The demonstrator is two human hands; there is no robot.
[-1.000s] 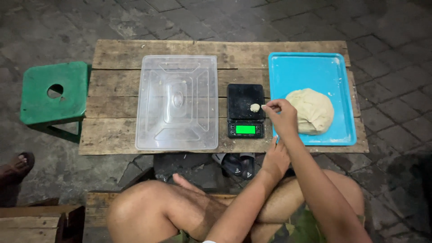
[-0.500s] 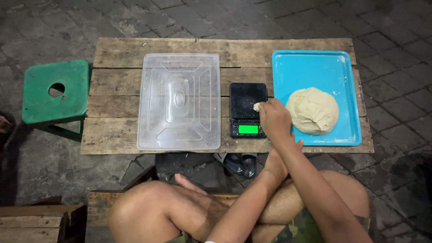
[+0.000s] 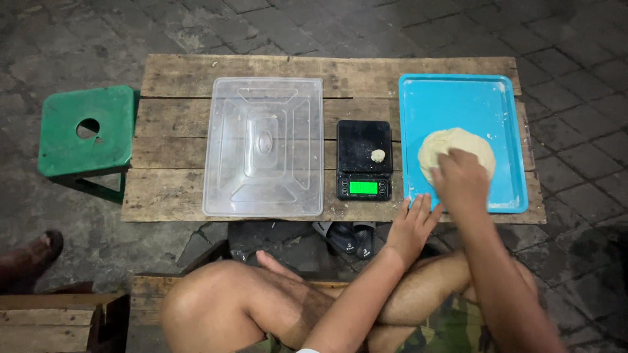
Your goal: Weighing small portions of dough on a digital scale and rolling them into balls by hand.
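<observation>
A pale dough lump (image 3: 458, 145) lies on a blue tray (image 3: 458, 98) at the right end of a wooden table (image 3: 261, 65). My right hand (image 3: 461, 180) rests on the lump's near side, fingers curled into it. My left hand (image 3: 415, 222) lies flat at the table's front edge, fingers apart, touching the tray's near left corner. A small dough piece (image 3: 377, 155) sits on a black digital scale (image 3: 364, 160) with a lit green display, just left of the tray.
A clear plastic lidded box (image 3: 265, 153) fills the table's middle left. A green stool (image 3: 85, 134) stands to the left on the paved ground. Dark sandals (image 3: 350, 236) lie under the table. Another person's foot (image 3: 29, 258) shows at the left edge.
My right hand left the small dough piece on the scale and moved right onto the dough lump. My left hand has settled at the table's front edge by the tray.
</observation>
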